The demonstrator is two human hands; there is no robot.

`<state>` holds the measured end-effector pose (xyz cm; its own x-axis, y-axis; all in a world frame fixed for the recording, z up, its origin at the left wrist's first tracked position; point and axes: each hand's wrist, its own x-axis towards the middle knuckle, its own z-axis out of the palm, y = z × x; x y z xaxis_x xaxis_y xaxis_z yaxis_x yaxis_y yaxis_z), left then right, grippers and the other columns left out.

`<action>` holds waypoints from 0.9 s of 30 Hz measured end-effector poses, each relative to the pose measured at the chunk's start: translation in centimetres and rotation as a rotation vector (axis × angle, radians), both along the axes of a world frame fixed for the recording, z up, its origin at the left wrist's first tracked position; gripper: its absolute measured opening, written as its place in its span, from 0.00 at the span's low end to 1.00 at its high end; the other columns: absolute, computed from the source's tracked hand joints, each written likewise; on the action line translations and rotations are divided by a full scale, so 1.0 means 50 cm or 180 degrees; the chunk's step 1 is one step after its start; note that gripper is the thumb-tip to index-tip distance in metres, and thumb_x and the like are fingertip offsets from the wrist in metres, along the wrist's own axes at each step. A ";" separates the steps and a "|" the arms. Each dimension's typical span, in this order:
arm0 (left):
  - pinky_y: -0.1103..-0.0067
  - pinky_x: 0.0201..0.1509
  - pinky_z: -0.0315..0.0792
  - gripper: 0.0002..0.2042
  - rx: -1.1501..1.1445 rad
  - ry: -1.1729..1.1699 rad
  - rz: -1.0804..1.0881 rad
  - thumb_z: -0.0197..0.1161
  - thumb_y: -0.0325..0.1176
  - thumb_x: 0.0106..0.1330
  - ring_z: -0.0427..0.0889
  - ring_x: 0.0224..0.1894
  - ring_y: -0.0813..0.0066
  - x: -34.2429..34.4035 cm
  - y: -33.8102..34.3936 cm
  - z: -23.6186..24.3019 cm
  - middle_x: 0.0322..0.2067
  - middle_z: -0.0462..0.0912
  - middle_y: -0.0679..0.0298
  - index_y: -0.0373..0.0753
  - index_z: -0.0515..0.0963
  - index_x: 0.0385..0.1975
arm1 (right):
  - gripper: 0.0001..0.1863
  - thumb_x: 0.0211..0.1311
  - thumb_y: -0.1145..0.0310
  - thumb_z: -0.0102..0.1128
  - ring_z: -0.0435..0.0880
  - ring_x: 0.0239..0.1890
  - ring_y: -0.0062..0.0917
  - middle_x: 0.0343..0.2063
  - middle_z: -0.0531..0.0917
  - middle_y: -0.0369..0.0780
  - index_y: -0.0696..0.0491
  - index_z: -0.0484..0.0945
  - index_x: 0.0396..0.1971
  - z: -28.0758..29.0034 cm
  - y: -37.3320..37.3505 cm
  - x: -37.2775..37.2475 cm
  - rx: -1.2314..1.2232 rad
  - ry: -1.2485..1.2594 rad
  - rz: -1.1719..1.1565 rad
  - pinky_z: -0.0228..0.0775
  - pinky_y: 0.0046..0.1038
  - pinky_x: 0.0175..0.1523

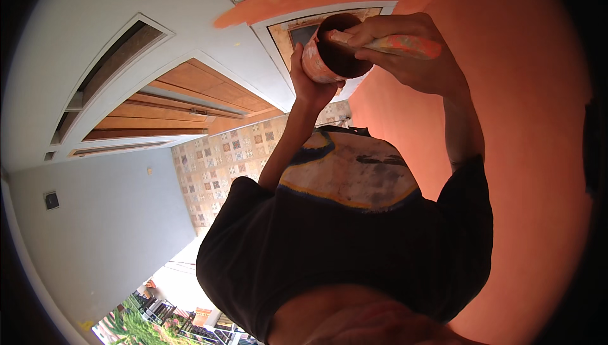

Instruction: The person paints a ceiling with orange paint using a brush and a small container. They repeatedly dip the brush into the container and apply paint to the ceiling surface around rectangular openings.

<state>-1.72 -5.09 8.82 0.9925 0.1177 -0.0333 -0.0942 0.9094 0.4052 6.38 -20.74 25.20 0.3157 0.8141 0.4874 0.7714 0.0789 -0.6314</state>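
Observation:
My left hand (310,88) is wrapped round the side and bottom of a paint-smeared can (315,65), held up and tilted so that its dark mouth shows. In my right hand (421,25) is a paintbrush (411,45), its handle blotched with orange and pale paint. The brush's head end dips into the can's mouth, and its bristles are hidden there. My right fingers close round the brush close to the rim. How much paint the can holds is too dark to tell.
An orange wall (519,155) stands close on the right. On the left a pale wall (183,12) carries orange patches near its top. A wooden door (183,101) and white-framed windows (120,50) are set in it. Patterned tiles (221,158) cover the floor; plants (130,319) show outside.

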 end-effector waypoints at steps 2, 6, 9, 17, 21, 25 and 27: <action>0.78 0.18 0.72 0.27 0.0026 -0.0079 -0.0057 0.40 0.61 0.72 0.85 0.38 0.63 0.003 0.001 0.005 0.46 0.81 0.62 0.48 0.71 0.57 | 0.16 0.55 0.72 0.68 0.87 0.33 0.25 0.36 0.88 0.35 0.47 0.86 0.46 -0.011 -0.008 0.002 0.0079 -0.0767 0.0017 0.77 0.24 0.35; 0.77 0.19 0.72 0.26 -0.0069 -0.0004 -0.0042 0.41 0.62 0.71 0.84 0.39 0.65 0.010 0.001 0.021 0.45 0.81 0.66 0.52 0.72 0.56 | 0.15 0.52 0.71 0.67 0.87 0.35 0.28 0.40 0.88 0.34 0.48 0.85 0.42 -0.018 -0.024 -0.006 0.0300 -0.1465 -0.0330 0.79 0.26 0.34; 0.76 0.21 0.71 0.26 0.0068 0.0061 0.0034 0.42 0.63 0.70 0.83 0.42 0.68 0.016 -0.005 0.030 0.46 0.81 0.68 0.54 0.72 0.56 | 0.11 0.53 0.71 0.67 0.88 0.35 0.29 0.41 0.88 0.35 0.50 0.83 0.38 -0.016 -0.029 -0.011 0.0474 -0.1623 -0.0424 0.79 0.25 0.34; 0.74 0.22 0.70 0.28 0.0409 0.0280 0.0025 0.41 0.65 0.69 0.81 0.44 0.70 0.020 -0.009 0.027 0.48 0.79 0.68 0.53 0.71 0.58 | 0.07 0.56 0.80 0.69 0.88 0.30 0.27 0.31 0.87 0.36 0.54 0.83 0.33 0.009 -0.041 -0.018 0.0919 -0.0384 -0.0550 0.79 0.24 0.33; 0.74 0.22 0.71 0.30 0.0265 0.0228 -0.0030 0.39 0.66 0.69 0.82 0.43 0.69 0.016 -0.002 0.004 0.48 0.79 0.66 0.52 0.70 0.59 | 0.05 0.59 0.72 0.70 0.82 0.24 0.19 0.25 0.85 0.36 0.54 0.83 0.31 0.020 -0.051 -0.030 0.0121 0.0558 -0.0968 0.73 0.21 0.31; 0.66 0.38 0.79 0.33 0.0036 -0.0394 -0.0028 0.37 0.66 0.70 0.79 0.51 0.64 0.017 0.002 -0.012 0.53 0.77 0.60 0.47 0.68 0.63 | 0.07 0.60 0.68 0.70 0.81 0.25 0.19 0.25 0.85 0.36 0.53 0.81 0.34 -0.004 -0.023 -0.052 -0.0093 0.0690 -0.0823 0.73 0.23 0.32; 0.61 0.51 0.78 0.34 0.0015 -0.0223 0.0267 0.37 0.65 0.71 0.77 0.57 0.61 0.017 -0.008 -0.017 0.56 0.76 0.58 0.45 0.67 0.64 | 0.07 0.60 0.70 0.68 0.84 0.27 0.28 0.26 0.85 0.39 0.53 0.80 0.36 -0.012 -0.009 -0.059 -0.0238 0.0450 -0.0923 0.75 0.28 0.34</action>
<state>-0.87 -5.49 7.99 0.9790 0.2004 0.0367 -0.1982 0.8951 0.3993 3.45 -21.21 24.59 0.5998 0.7123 0.3646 0.6593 -0.1817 -0.7296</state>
